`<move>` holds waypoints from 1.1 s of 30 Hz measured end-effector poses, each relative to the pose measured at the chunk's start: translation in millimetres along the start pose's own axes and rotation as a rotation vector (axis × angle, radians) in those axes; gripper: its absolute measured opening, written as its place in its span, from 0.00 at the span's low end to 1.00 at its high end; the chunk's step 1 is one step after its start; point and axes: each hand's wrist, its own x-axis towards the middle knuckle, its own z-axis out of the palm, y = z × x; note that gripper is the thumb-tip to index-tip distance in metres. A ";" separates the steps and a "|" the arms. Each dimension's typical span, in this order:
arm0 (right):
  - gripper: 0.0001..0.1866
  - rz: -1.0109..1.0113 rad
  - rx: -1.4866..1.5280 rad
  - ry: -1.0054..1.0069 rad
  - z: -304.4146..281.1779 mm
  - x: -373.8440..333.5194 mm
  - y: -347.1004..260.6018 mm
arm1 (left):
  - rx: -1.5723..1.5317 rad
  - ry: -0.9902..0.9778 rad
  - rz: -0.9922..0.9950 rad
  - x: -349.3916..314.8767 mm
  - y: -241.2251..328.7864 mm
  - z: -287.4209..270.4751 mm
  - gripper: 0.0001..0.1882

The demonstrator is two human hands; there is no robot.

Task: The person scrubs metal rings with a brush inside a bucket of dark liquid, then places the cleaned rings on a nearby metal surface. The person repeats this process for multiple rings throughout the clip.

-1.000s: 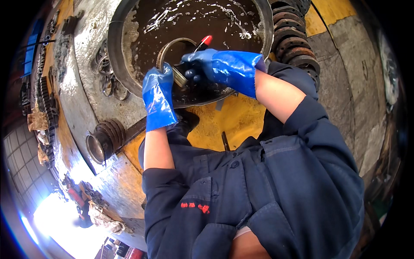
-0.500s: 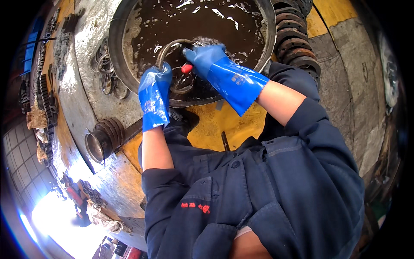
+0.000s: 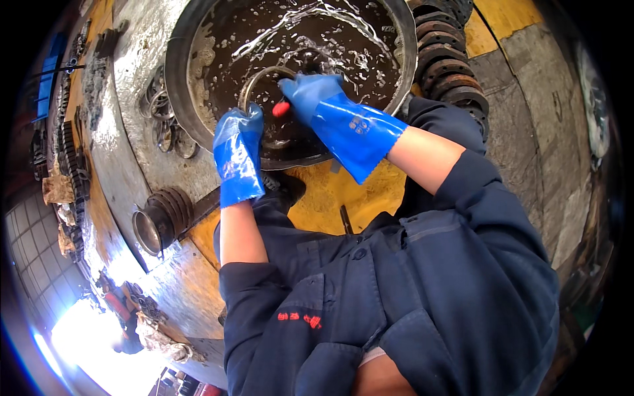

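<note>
While probably stiff, weighty and slick when wet, best grasped by its rim: holding the metal ring (image 3: pixel 248 87) so with the left hand (image 3: pixel 238 135) over the round basin (image 3: pixel 177 69), curling the right hand (image 3: pixel 314 96) around a red-ended tool (image 3: pixel 281 109).

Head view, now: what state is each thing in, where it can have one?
Left hand: gloved, closed on the metal ring
Right hand: gloved, slightly blurred, closed on the red-tipped object
Metal ring: held, partly hidden
Red-tipped object: held, mostly hidden, red tip exposed
Basin: holding dark liquid
Dark liquid: rippled, bubbles on top
Loose rings: lying clustered left of the basin
Rust-brown discs: lined up in a row
</note>
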 end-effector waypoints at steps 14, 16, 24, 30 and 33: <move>0.18 0.779 1.935 -0.413 -7.4 -7.7 5.0 | 0.042 0.094 -0.139 16.7 0.9 16.4 0.26; 0.21 0.632 1.723 -0.453 -21.1 -12.4 6.7 | 0.010 0.082 -0.142 15.2 -7.7 15.4 0.26; 0.21 0.182 0.244 -0.160 -21.9 -7.7 -2.0 | -0.013 0.044 -0.160 14.9 -7.7 9.4 0.26; 0.23 -0.148 -0.045 0.134 -9.6 -1.7 3.4 | 0.016 0.016 -0.160 13.1 -3.3 3.3 0.26; 0.25 -0.402 -0.037 0.486 -4.7 -8.6 -3.8 | 0.063 0.011 0.047 5.7 -5.8 -4.1 0.26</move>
